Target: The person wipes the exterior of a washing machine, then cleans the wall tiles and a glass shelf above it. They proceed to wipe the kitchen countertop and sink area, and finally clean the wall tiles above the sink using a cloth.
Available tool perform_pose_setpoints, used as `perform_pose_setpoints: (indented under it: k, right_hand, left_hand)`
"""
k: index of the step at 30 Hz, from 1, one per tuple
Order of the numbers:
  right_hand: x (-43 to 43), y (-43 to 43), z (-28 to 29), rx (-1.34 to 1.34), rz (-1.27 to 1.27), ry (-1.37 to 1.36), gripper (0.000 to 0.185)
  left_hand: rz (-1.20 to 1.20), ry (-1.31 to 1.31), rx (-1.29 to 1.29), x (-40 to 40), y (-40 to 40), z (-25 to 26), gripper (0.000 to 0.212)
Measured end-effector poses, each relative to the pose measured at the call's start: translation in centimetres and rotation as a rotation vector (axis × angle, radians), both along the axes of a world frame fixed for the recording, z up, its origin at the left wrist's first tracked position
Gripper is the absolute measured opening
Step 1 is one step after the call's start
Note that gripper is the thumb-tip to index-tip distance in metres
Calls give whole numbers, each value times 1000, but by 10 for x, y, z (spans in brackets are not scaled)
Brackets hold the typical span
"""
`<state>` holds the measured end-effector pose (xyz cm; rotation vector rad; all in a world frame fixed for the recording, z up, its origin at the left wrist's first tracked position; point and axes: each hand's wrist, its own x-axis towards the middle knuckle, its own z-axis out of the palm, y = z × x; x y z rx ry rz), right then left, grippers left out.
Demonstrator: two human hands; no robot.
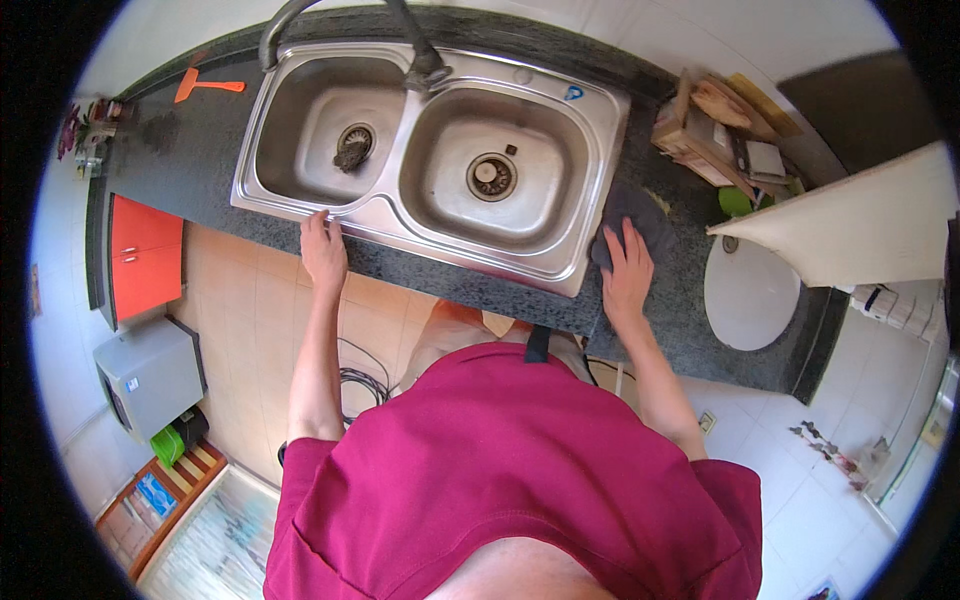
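My left hand (324, 247) rests its fingertips on the front rim of a stainless-steel double-bowl sink (375, 217), holding nothing. To the right of the sink, my right hand (628, 274) has hold of a dark cloth (637, 217), fingers spread over it against the dark stone countertop (679, 300). A dark scouring pad (351, 156) lies by the drain in the left bowl. In the right bowl sits a strainer drain (491, 177). The faucet (427, 71) rises behind the bowls, and a small blue object (573, 93) lies on the sink's back rim.
An orange scraper (202, 85) lies left of the sink. At the back right stands a wooden box (694, 142) of assorted items. A pale panel (840, 217) juts over the counter near a white oval lid (750, 292). A coiled cable (367, 382) is below on the left.
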<state>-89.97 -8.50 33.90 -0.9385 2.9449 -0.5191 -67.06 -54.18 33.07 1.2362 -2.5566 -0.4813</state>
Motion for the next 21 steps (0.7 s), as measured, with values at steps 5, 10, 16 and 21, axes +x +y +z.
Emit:
perform_pose_setpoints:
  k: [5,10,16,21]
  right_hand:
    - [-57,-49,-11,-159,-71,30,57]
    - [-98,-104,-12,-205,-41,91,54]
    - [-143,-192,-11,-99,56,97,49]
    - [-144,-163,1,6,98,42,53]
  left_hand:
    - [-116,-192,-196,-13,-21,-16,29]
    - [-131,-148,-259,-6,-20,-43,32]
    - [-181,-117,-164,-8,-24,-40,31]
    - [-187,-89,-169,-5,-25,-40,30]
